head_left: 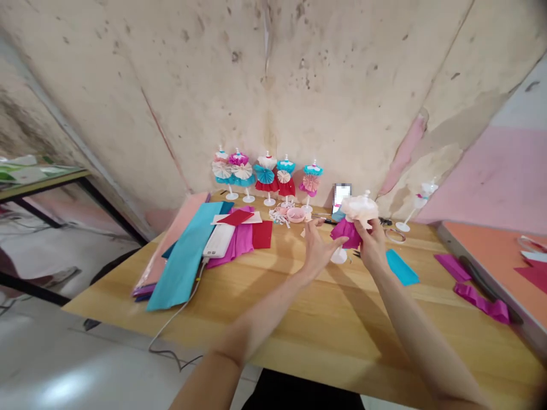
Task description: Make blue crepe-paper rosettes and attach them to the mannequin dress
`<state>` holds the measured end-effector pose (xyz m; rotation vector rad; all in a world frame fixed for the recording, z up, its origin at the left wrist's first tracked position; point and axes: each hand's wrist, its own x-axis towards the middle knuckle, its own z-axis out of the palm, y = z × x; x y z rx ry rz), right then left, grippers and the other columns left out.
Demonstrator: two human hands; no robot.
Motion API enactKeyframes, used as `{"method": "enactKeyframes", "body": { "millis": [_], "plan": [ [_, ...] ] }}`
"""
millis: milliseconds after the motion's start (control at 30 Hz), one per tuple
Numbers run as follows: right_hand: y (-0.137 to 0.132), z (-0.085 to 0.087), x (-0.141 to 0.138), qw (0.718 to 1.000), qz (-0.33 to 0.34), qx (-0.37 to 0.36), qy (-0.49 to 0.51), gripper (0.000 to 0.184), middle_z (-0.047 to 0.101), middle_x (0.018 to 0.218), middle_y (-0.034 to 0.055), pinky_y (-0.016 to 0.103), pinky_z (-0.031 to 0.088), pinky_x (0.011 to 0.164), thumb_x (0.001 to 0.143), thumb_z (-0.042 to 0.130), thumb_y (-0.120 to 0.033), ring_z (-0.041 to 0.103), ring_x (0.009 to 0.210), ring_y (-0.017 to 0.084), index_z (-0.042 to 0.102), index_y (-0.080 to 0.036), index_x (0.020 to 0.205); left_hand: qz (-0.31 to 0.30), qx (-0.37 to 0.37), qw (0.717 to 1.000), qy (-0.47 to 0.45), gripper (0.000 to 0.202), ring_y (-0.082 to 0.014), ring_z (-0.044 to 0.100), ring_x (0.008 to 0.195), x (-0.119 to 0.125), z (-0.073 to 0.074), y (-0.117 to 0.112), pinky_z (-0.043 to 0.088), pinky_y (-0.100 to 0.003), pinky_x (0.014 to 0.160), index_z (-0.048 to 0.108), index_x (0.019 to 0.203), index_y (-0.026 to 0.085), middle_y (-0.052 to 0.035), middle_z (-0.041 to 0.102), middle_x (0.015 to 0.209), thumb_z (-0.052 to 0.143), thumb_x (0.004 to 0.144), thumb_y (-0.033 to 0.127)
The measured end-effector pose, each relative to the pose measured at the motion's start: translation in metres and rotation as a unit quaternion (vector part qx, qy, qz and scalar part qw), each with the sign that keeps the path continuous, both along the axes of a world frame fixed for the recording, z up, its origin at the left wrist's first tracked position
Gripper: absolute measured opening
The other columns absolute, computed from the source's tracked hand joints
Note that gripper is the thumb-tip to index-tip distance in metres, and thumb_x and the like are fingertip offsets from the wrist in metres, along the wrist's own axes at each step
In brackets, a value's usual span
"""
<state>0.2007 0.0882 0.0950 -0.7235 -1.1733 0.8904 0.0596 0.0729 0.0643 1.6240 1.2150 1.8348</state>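
A small dress-form mannequin (pixel 347 233) with a white ruffled crepe-paper top and a magenta skirt stands a little right of centre, its round white base (pixel 339 255) below. My right hand (pixel 372 244) is closed on its right side, where the white ruffle meets the skirt. On the other side, my left hand (pixel 318 245) has thumb and fingers spread apart with nothing between them. The left thumb reaches the lower edge of the skirt; whether it touches I cannot tell. A blue paper piece (pixel 402 267) lies right of my right hand.
Several dressed mannequins (pixel 265 175) line the wall, near a pink bowl (pixel 296 214) and paper scraps. Crepe-paper sheets (pixel 188 256) and a cabled white power bank (pixel 219 241) lie left. Rightward are a bare-skirted mannequin (pixel 423 196), magenta strips (pixel 482 302) and an orange-topped surface (pixel 491 245).
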Motion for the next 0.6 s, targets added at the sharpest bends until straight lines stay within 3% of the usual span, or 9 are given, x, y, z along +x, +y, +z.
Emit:
{"method": "enactKeyframes", "body": {
  "millis": [100, 233, 333, 500, 600],
  "plan": [
    [-0.014, -0.020, -0.020, 0.994, -0.038, 0.036, -0.092, 0.032, 0.062, 0.119, 0.0048, 0.037, 0.047, 0.096, 0.085, 0.063, -0.038, 0.059, 0.107, 0.020, 0.053, -0.025, 0.112, -0.056, 0.014, 0.997, 0.051, 0.075, -0.0254, 0.049, 0.121, -0.016, -0.011, 0.009, 0.037, -0.043, 0.105, 0.042, 0.126, 0.019, -0.0129, 0.050, 0.126, 0.080, 0.066, 0.044],
    [-0.017, -0.044, -0.038, 0.994, -0.045, 0.022, -0.102, 0.034, 0.060, 0.118, 0.0047, 0.039, 0.047, 0.098, 0.085, 0.063, -0.041, 0.058, 0.107, 0.021, 0.052, -0.026, 0.114, -0.067, 0.006, 0.996, 0.053, 0.083, -0.0267, 0.047, 0.126, -0.033, -0.023, 0.016, 0.035, -0.044, 0.109, 0.039, 0.132, 0.020, -0.0131, 0.049, 0.132, 0.081, 0.065, 0.043],
    [-0.012, -0.047, -0.044, 0.995, -0.034, 0.025, -0.093, 0.036, 0.058, 0.121, 0.0051, 0.039, 0.045, 0.100, 0.086, 0.062, -0.041, 0.056, 0.113, 0.021, 0.051, -0.026, 0.117, -0.099, 0.019, 0.994, 0.036, 0.090, -0.0270, 0.043, 0.131, -0.043, -0.023, 0.022, 0.033, -0.043, 0.112, 0.033, 0.138, 0.022, -0.0139, 0.044, 0.139, 0.082, 0.065, 0.040],
    [-0.011, -0.045, -0.045, 0.996, 0.029, 0.007, -0.085, 0.034, 0.057, 0.122, 0.0063, 0.039, 0.047, 0.099, 0.090, 0.055, -0.046, 0.056, 0.113, 0.020, 0.049, -0.026, 0.117, -0.154, -0.016, 0.986, 0.058, 0.069, -0.0272, 0.052, 0.122, -0.049, -0.019, 0.028, 0.039, -0.043, 0.107, 0.046, 0.128, 0.020, -0.0114, 0.055, 0.127, 0.079, 0.070, 0.037],
    [-0.011, -0.052, -0.031, 0.989, 0.050, 0.033, -0.132, 0.046, 0.054, 0.130, 0.0078, 0.040, 0.047, 0.099, 0.089, 0.056, -0.048, 0.054, 0.118, 0.021, 0.042, -0.028, 0.129, -0.166, -0.028, 0.984, 0.051, 0.067, -0.0262, 0.054, 0.121, -0.051, -0.022, 0.031, 0.041, -0.043, 0.105, 0.046, 0.128, 0.023, -0.0106, 0.055, 0.127, 0.078, 0.071, 0.036]
  ]
}}
